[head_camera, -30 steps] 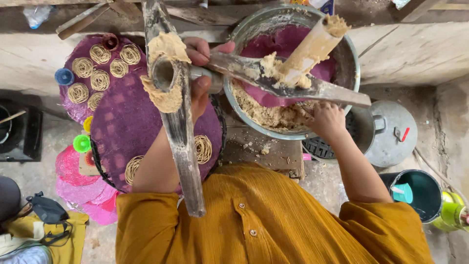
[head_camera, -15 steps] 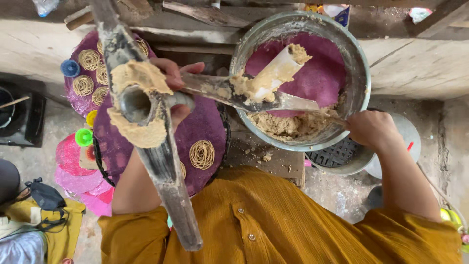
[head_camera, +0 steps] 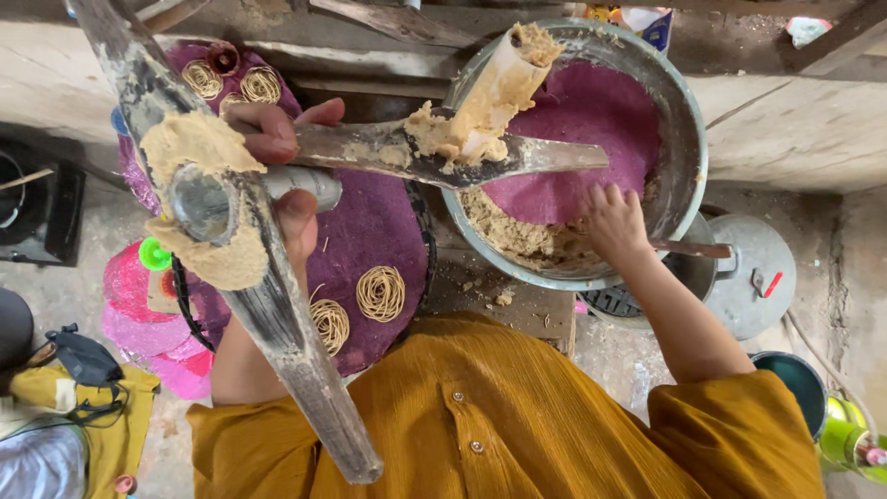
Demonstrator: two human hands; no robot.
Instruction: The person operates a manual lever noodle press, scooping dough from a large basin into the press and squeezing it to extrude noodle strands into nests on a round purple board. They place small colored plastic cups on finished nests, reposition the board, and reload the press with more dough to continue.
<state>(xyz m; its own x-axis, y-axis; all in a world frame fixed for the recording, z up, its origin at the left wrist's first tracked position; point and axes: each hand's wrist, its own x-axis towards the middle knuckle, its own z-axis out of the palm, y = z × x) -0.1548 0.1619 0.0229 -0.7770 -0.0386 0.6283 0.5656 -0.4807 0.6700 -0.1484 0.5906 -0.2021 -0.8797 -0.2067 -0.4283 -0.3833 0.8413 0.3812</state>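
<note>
Left hand wrapped tight round the metal cylinder of the wooden press, just left of the big metal bowl. Press tilted, its open mouth ringed with tan dough, long handle slanting down past the bowl toward the mustard-yellow shirt. Second wooden arm stretching from that grip across the bowl's left rim, plunger peg standing up on it, caked in dough.

Right hand down inside the bowl at its near wall, fingers spread and pressed into the dough heap; holding a lump or just resting there, cannot tell. Purple cloth lining the far part of the bowl.

Left of the bowl, a round purple mat with 2 coiled noodle nests near its lower edge, more nests at its far side. Right of the bowl, a metal lidded pot. Further left of the bowl, past the mat, pink plastic and a dark stove.
</note>
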